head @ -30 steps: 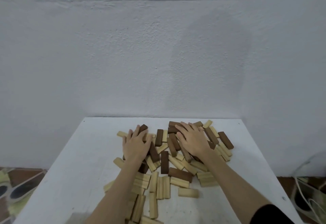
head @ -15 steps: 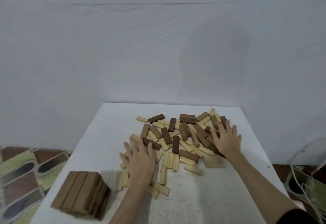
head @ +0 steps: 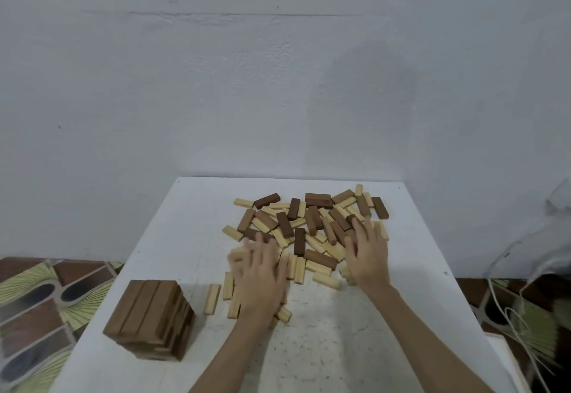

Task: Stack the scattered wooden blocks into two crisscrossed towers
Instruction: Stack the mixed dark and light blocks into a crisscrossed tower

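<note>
A heap of scattered wooden blocks (head: 309, 225), some dark brown and some pale, covers the far middle of the white table (head: 185, 238). My left hand (head: 261, 272) lies flat with spread fingers on pale blocks at the heap's near left edge; it is blurred. My right hand (head: 367, 253) lies flat with straight fingers on the heap's near right side. A crisscrossed tower of dark brown blocks (head: 151, 318) stands at the table's near left. A few pale blocks (head: 212, 298) lie loose between the tower and my left hand.
A white wall rises right behind the table's far edge. Patterned floor tiles (head: 37, 300) show on the left. White cables (head: 509, 315) trail on the floor to the right.
The view has dropped and shifted, so the dark tower now shows at near left. Both hands have slid back from the heap's far part to its near edge, the left one still moving.
</note>
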